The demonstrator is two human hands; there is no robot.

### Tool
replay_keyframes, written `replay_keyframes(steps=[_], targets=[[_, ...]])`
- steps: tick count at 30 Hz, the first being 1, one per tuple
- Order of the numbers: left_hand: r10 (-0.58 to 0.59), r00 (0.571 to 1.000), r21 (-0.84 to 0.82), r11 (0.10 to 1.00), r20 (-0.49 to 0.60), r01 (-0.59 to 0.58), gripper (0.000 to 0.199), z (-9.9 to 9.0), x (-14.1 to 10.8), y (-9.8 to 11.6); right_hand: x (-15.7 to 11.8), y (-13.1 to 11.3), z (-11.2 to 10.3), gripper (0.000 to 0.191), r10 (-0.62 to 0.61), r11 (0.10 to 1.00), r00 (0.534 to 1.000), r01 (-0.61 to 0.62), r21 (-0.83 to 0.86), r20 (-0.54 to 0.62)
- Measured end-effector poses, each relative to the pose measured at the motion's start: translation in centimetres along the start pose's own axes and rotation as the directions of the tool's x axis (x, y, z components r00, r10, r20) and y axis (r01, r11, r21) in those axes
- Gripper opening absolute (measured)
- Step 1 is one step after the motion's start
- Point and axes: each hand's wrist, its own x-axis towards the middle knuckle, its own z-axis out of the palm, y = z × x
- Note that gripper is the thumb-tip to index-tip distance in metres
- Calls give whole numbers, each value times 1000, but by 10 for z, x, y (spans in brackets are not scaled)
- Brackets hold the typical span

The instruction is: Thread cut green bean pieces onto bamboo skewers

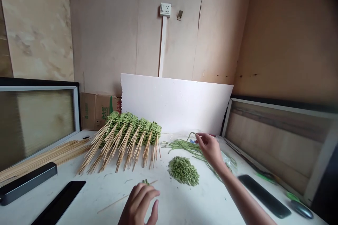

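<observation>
My right hand (210,147) reaches over the loose bunch of long green beans (182,144), thumb and fingertips pinched on the curved end of one long bean (191,134). Near the front edge, my left hand (139,204) is half curled, with its thumb apart from the fingers and nothing visible between them. Just beyond it a bamboo skewer (113,204) lies on the table, partly covered by the hand, with a few green bean pieces (145,182) by its far end. Between my hands is a heap of short-cut bean pieces (183,171).
Stacked skewers of bean pieces (134,126) stand back left, sticks pointing forward. Bare skewers (66,151), a black bar-shaped box (29,182) and a black flat slab (59,202) lie left. At right are a dark slab (264,195) and a computer mouse (301,209). A white board (176,105) stands behind.
</observation>
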Motion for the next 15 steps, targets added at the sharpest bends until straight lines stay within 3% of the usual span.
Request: replay_keyframes(steps=[3, 8, 10, 12, 15], targets=[[-96, 994, -51, 994, 59, 99, 21, -5, 12, 0, 1, -15, 13, 51, 4, 994, 997, 5, 113, -78], [-180, 976, -95, 977, 124, 192, 20, 1, 3, -3, 23, -29, 20, 60, 67, 953, 997, -56, 298, -30], [-205, 975, -53, 976, 86, 210, 24, -2, 1, -7, 18, -41, 18, 57, 7, 952, 998, -26, 306, 60], [-204, 979, 48, 978, -10, 204, 32, -10, 4, -11, 1, -57, 18, 50, -73, 957, 968, 0, 291, 240], [-104, 991, 258, 958, -88, 124, 54, -24, 13, -14, -38, -85, 22, 31, -237, 964, 836, 141, 224, 495]])
